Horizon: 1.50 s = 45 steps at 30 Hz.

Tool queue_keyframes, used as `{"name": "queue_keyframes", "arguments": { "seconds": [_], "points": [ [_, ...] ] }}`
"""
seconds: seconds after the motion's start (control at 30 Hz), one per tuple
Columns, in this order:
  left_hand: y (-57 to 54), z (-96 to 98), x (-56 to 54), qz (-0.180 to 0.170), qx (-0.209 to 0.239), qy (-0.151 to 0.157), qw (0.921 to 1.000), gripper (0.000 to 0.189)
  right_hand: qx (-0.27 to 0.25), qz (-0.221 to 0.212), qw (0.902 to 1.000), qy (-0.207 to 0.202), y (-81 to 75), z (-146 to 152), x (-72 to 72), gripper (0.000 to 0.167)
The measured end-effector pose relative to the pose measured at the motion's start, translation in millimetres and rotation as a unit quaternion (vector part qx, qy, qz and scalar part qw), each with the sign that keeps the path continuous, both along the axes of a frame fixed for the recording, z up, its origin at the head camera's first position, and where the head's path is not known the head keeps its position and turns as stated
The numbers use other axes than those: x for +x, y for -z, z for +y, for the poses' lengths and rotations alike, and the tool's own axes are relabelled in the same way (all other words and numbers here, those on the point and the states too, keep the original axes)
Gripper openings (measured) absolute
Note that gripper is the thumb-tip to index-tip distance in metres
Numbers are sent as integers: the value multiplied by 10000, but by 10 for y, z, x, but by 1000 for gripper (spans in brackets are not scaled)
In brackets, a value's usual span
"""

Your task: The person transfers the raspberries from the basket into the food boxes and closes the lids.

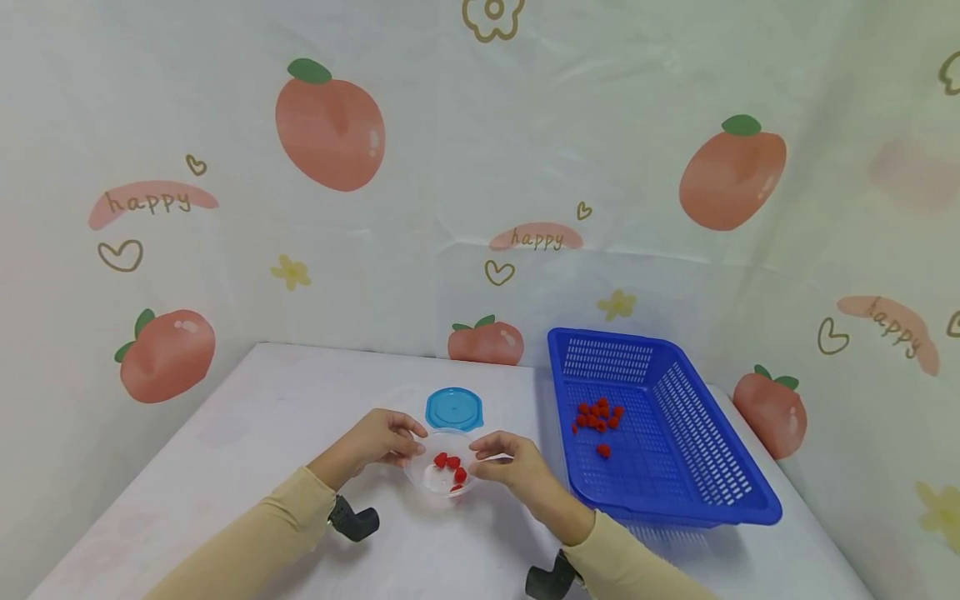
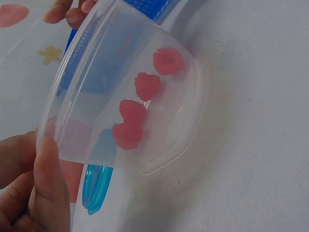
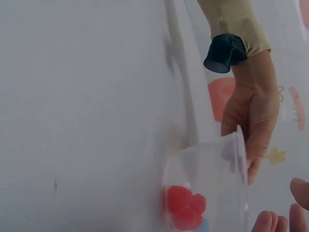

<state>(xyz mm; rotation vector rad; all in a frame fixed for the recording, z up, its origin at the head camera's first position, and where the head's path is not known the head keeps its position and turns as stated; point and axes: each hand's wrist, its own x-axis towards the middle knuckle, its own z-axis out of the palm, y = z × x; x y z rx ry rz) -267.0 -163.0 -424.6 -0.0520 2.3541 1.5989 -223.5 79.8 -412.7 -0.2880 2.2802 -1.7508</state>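
A clear round plastic bowl (image 1: 426, 478) is on the white table in the head view, holding several red raspberries (image 2: 133, 111). My left hand (image 1: 386, 437) pinches the bowl's rim on its left side, thumb and fingers on either face of the wall in the left wrist view. Across from it, my right hand (image 1: 517, 467) hovers at the bowl's right rim with fingers loosely bent. In the right wrist view its fingertips (image 3: 264, 222) are a little apart from the rim, with nothing between them. Just behind the bowl lies a blue lid (image 1: 454, 408).
A blue slotted basket (image 1: 675, 454) stands to the right, with a cluster of raspberries (image 1: 596, 414) and one apart from it (image 1: 603, 451). A printed white sheet (image 1: 420, 208) hangs behind the table (image 1: 315, 392). Black wrist cameras (image 1: 354, 521) are on both wrists.
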Motion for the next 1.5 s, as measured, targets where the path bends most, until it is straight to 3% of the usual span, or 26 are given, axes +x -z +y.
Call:
{"name": "queue_keyframes", "arguments": {
  "seconds": [0.27, 0.47, 0.67, 1.1, 1.5],
  "points": [
    [-13, 1, 8, 43, -13, -5, 10000, 21, -211, 58, 9996, -192, -114, 13, 68, 31],
    [-26, 1, 12, 44, -3, 12, 10000, 22, -267, 67, 9991, -324, -289, 72, 138, 33],
    [-21, -1, 11, 27, -41, -15, 10000, 22, -251, 255, 9993, -90, -494, 212, 112, 31],
    [-14, -2, 6, 6, -43, 2, 10000, 23, -390, 772, 9926, 854, -950, 741, -187, 32],
    [-27, 0, 22, 5, -22, 20, 10000, 22, 74, 1141, 9848, 1306, -930, 1316, -613, 40]
  ]
}}
